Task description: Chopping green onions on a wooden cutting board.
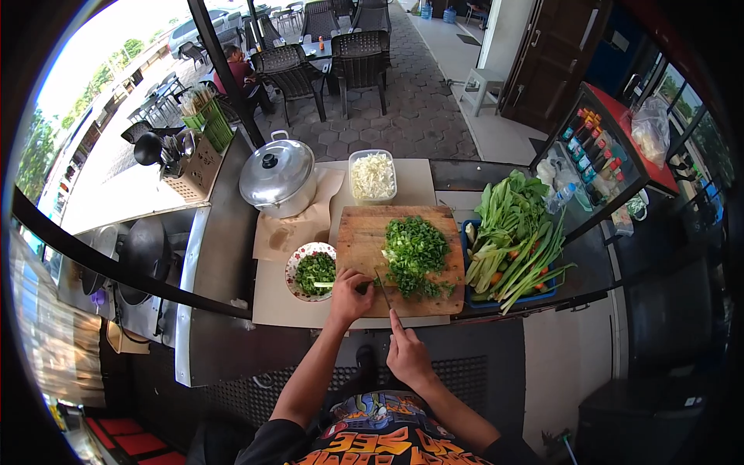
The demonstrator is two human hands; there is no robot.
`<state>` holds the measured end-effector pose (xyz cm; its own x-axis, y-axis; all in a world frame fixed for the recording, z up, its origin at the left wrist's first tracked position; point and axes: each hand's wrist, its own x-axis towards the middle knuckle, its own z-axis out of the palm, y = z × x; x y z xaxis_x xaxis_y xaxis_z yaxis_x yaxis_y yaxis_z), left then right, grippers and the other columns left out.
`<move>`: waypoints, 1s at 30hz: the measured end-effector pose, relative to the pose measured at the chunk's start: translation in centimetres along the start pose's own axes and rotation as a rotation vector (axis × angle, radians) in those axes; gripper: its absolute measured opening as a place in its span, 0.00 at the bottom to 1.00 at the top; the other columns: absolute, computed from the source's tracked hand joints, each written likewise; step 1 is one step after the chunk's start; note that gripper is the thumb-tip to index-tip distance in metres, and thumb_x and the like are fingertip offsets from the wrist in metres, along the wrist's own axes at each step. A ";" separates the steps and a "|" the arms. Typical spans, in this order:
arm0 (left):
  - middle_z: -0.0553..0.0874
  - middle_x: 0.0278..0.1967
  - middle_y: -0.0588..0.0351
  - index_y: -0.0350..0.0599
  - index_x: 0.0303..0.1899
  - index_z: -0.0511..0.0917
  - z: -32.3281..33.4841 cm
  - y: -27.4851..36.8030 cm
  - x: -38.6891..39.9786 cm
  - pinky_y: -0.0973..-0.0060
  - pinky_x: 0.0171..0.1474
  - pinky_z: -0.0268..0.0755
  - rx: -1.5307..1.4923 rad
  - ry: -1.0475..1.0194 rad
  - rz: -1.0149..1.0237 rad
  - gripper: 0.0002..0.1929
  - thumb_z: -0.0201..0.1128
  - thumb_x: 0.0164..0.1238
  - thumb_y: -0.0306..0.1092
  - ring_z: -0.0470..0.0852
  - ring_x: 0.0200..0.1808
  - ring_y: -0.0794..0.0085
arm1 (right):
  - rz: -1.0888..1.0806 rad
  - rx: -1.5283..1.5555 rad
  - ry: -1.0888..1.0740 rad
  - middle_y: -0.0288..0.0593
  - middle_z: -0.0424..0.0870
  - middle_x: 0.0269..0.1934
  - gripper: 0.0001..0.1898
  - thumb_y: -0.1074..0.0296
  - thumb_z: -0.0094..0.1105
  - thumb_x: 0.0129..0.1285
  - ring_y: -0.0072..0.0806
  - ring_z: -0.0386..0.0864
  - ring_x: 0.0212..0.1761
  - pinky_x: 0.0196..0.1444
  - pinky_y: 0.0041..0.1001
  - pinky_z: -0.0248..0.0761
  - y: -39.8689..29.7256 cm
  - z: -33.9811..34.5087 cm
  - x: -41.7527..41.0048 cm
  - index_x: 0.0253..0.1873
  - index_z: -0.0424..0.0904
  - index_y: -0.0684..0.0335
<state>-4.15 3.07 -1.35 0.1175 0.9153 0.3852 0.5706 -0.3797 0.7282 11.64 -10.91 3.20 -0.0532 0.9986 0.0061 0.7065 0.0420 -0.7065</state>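
Note:
My left hand (352, 295) holds a bunch of green onions (367, 286) down at the lower left of a wooden cutting board (360, 232); pale stalk ends stick out to its left. My right hand (407, 351) grips a kitchen knife (384, 290), its blade at the bunch beside my left fingers. A heap of chopped green onions (415, 253) covers the board's middle and right. Left of the board, a flower-patterned bowl (290, 264) holds more chopped greens. Behind the board stands a clear plastic container of shredded cabbage (372, 176).
A lidded aluminium pot (278, 177) stands on brown paper at the left. A blue tray (526, 299) of leafy greens and vegetables is at the right, near a glass case of bottles (590, 151). Woks (142, 256) are far left; a person (235, 72) sits beyond the counter.

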 end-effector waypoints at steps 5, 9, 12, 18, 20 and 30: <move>0.87 0.34 0.54 0.44 0.32 0.88 -0.1 0.3 0.0 0.63 0.55 0.72 0.062 0.017 -0.009 0.06 0.70 0.49 0.28 0.81 0.43 0.57 | 0.020 -0.002 -0.027 0.58 0.80 0.36 0.33 0.72 0.52 0.71 0.56 0.83 0.34 0.37 0.49 0.78 0.4 0.6 -0.1 0.80 0.58 0.58; 0.89 0.33 0.53 0.43 0.30 0.89 -0.3 0.3 0.0 0.65 0.53 0.73 0.064 0.016 0.047 0.06 0.71 0.48 0.27 0.83 0.42 0.59 | 0.040 0.045 0.071 0.57 0.80 0.36 0.33 0.72 0.52 0.71 0.55 0.83 0.32 0.35 0.47 0.80 0.5 0.0 -0.3 0.80 0.57 0.56; 0.89 0.36 0.56 0.45 0.32 0.89 -0.2 -0.2 -0.2 0.63 0.57 0.70 0.030 -0.009 0.019 0.07 0.71 0.48 0.29 0.81 0.44 0.59 | -0.040 0.035 0.064 0.56 0.80 0.36 0.34 0.72 0.52 0.71 0.55 0.83 0.30 0.34 0.46 0.81 1.5 0.6 -1.0 0.80 0.57 0.55; 0.89 0.37 0.55 0.45 0.32 0.88 -0.1 -0.2 -0.3 0.63 0.57 0.71 0.031 -0.029 0.005 0.07 0.71 0.48 0.29 0.82 0.45 0.58 | -0.004 0.051 0.080 0.53 0.79 0.33 0.31 0.71 0.53 0.71 0.51 0.82 0.30 0.33 0.45 0.79 3.0 0.1 -2.2 0.79 0.62 0.57; 0.89 0.37 0.54 0.44 0.33 0.88 0.0 -0.3 -0.4 0.63 0.57 0.71 0.055 0.032 -0.009 0.08 0.71 0.49 0.28 0.82 0.46 0.58 | -0.078 0.084 0.103 0.53 0.79 0.33 0.32 0.71 0.53 0.71 0.50 0.82 0.30 0.33 0.44 0.79 3.0 0.0 -2.3 0.79 0.62 0.57; 0.88 0.36 0.56 0.45 0.31 0.86 0.1 -0.2 -0.3 0.63 0.56 0.68 0.070 0.061 -0.021 0.06 0.69 0.49 0.28 0.82 0.46 0.60 | -0.110 0.118 0.117 0.55 0.80 0.35 0.31 0.71 0.51 0.72 0.53 0.83 0.33 0.36 0.46 0.78 2.8 -0.5 0.1 0.79 0.61 0.57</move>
<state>-4.24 2.90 -1.65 0.0566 0.9123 0.4055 0.6281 -0.3482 0.6958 14.00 -10.67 1.58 -0.0385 0.9855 0.1655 0.6131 0.1541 -0.7748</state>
